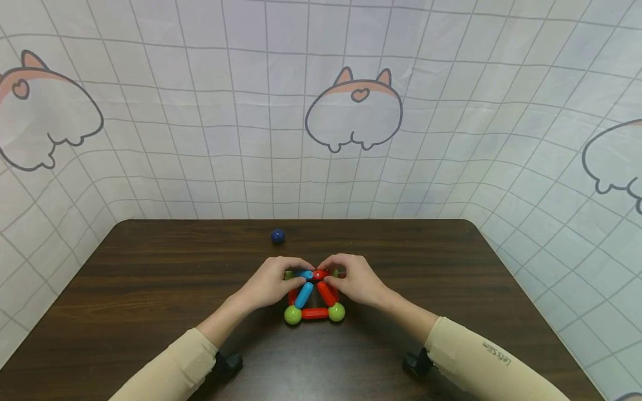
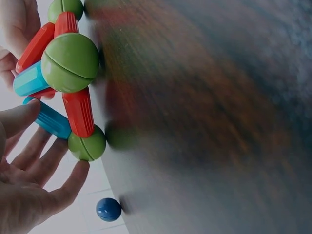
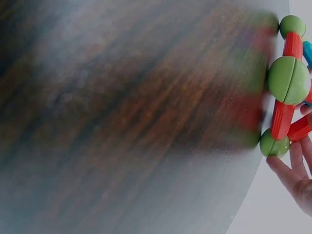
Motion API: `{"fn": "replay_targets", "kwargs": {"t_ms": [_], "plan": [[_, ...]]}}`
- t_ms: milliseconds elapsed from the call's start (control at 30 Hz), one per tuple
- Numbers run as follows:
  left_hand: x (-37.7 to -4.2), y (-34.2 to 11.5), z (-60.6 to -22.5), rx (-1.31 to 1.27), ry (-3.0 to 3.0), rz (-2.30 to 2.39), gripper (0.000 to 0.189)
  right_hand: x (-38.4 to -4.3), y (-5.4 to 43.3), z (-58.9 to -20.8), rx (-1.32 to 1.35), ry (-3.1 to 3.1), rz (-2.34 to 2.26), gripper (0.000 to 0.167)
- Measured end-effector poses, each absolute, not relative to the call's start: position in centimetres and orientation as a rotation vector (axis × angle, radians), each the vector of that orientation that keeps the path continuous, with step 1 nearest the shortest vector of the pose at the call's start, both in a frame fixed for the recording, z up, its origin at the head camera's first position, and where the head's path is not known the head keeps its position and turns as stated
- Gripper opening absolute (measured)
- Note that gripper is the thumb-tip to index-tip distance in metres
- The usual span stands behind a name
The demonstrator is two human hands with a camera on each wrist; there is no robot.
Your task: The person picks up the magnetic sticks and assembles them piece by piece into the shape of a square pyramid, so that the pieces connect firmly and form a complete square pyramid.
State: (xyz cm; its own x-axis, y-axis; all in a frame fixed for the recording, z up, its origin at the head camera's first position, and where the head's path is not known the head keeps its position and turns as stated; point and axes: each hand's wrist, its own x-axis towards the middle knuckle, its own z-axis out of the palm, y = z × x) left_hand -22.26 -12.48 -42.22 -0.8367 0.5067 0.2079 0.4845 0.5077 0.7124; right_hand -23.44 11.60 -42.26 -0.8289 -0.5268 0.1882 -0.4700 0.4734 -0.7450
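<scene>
A frame of magnetic rods and balls stands on the table, with green balls (image 1: pixel 293 314) at its corners and red rods (image 1: pixel 315 313) between them. From the corners, two blue rods and two red rods lean inward, their upper ends close together. My left hand (image 1: pixel 278 277) pinches the far blue rod (image 2: pixel 52 119) between thumb and fingers, and one fingertip touches the far left green ball (image 2: pixel 87 144). Opposite it, my right hand (image 1: pixel 353 278) pinches the far red rod (image 1: pixel 320 274). A fingertip of that hand rests against the far right green ball (image 3: pixel 274 143).
A dark blue ball (image 1: pixel 278 236) lies on the wooden table (image 1: pixel 150 289) beyond the frame, slightly left. Behind the table and along its sides hangs a white gridded cloth (image 1: pixel 241 139) with cartoon animals.
</scene>
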Motion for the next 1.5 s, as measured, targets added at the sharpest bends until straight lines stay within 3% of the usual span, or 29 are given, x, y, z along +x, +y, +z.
{"fn": "replay_targets", "kwargs": {"t_ms": [1500], "plan": [[-22.16, -12.74, -42.16, 0.91, 2.671, 1.272, 0.02, -23.46, 11.83, -42.47, -0.932, 2.614, -1.324, 0.019]]}}
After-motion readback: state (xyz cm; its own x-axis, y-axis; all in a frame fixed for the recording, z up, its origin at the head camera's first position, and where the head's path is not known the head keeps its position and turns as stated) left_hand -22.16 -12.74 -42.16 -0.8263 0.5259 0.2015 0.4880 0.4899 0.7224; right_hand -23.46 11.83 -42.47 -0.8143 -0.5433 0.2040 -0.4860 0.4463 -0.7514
